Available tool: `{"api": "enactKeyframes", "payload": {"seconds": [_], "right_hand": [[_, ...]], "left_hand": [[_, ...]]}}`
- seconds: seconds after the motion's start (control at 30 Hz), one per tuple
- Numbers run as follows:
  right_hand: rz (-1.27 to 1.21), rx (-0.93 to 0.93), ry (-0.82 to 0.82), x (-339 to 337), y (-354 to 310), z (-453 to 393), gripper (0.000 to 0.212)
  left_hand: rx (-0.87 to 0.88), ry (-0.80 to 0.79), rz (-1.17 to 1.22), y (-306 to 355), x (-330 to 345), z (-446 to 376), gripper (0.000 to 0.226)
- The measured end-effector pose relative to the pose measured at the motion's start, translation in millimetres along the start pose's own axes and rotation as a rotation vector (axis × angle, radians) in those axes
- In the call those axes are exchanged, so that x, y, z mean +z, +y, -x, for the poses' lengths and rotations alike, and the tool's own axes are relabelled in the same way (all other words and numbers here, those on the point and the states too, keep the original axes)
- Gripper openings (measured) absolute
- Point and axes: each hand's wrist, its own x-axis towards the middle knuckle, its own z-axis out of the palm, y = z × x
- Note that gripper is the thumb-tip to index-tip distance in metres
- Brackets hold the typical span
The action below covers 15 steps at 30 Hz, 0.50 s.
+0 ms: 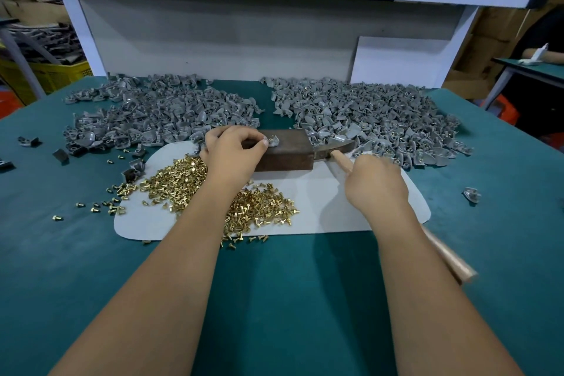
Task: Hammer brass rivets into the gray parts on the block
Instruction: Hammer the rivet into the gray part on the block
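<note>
Curled round the pale wooden handle of a hammer [341, 162], the right hand [377, 185] holds its metal head just right of the rusty brown steel block [287, 151]. With its fingertips the left hand [232, 149] pinches a small gray cast-metal part [272, 141] on the block's top. Loose brass rivets [183, 183] lie heaped on a white mat [351, 207] below, two gray-part piles [366, 113] behind. No readable writing shows anywhere.

Shiny brass rivets [183, 183], matt gray parts [381, 113], wooden hammer handle [341, 162]
</note>
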Motion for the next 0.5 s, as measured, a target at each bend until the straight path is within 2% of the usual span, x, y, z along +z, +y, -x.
{"api": "enactKeyframes", "payload": {"seconds": [0.1, 0.17, 0.3, 0.37, 0.5], "right_hand": [[-0.037, 0.037, 0.097, -3, -2, 2, 0.032], [-0.057, 0.028, 0.246, -9, -5, 3, 0.027], [-0.217, -0.167, 0.556, -19, -12, 11, 0.016], [-0.238, -0.27, 0.596, -20, -19, 16, 0.018], [-0.094, -0.3, 0.573, -17, -31, 22, 0.023]], "left_hand": [[-0.002, 0.014, 0.0, 0, 0, 0, 0.007], [-0.002, 0.026, -0.01, 2, 1, 1, 0.008], [-0.013, 0.033, -0.044, 2, 1, 1, 0.004], [-0.002, 0.019, -0.021, 0, 1, 2, 0.005], [-0.023, 0.036, -0.031, 2, 3, 1, 0.006]]}}
